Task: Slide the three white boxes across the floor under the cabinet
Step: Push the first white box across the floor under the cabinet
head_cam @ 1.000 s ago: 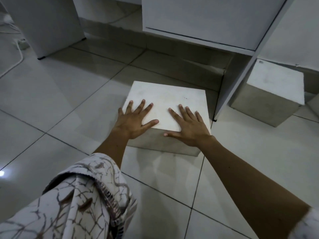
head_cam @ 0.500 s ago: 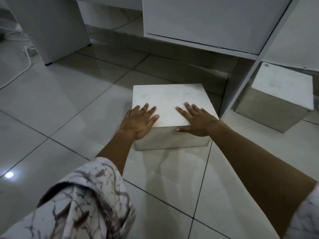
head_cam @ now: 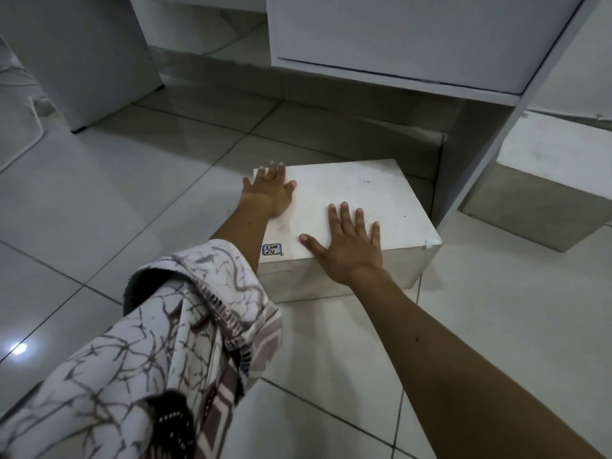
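A: Grey tiled floor (head_cam: 109, 207) and white cabinet (head_cam: 397, 38) are seen from the head view. Box location?

B: White box (head_cam: 347, 193) is set on the floor, just short of the cabinet's open underside. Second box (head_cam: 546, 167) is seen right of the upright panel.

A: Hands?

B: Left hand (head_cam: 270, 193) and right hand (head_cam: 351, 243) are laid flat on the lid, fingers (head_cam: 344, 215) spread; nothing is gripped. Sticker (head_cam: 272, 250) is noted at the near-left corner.

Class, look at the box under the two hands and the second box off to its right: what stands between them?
In the head view, the cabinet's upright side panel stands between the near box and the far box.
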